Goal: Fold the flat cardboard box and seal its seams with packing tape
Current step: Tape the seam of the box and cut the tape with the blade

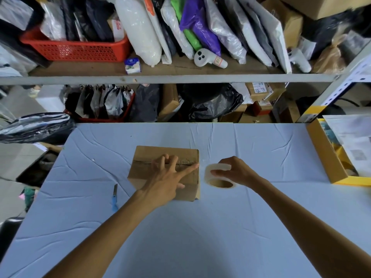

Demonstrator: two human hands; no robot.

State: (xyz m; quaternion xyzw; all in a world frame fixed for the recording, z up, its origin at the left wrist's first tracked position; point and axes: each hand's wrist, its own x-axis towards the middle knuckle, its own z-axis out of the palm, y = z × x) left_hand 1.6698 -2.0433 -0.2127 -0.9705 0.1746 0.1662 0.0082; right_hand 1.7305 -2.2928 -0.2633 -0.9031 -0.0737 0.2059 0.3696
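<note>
Two bare hands reach across a blue-covered table (200,227), a blue-handled cutter (114,195) lying to their left. The left hand (168,177) rests flat, fingers spread, on the top seam of the folded cardboard box (144,169) at mid-table. Just beside the box, the right hand (232,171) curls round a roll of packing tape (218,175). Beyond, a crowded shelf (160,78) holds a red basket (76,50).

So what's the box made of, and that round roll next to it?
The box looks like brown corrugated cardboard: matte, with ridged edges showing along its top seam. The tape roll in the right hand seems milky plastic film, slightly glossy, on a brown, probably cardboard, core.
</note>
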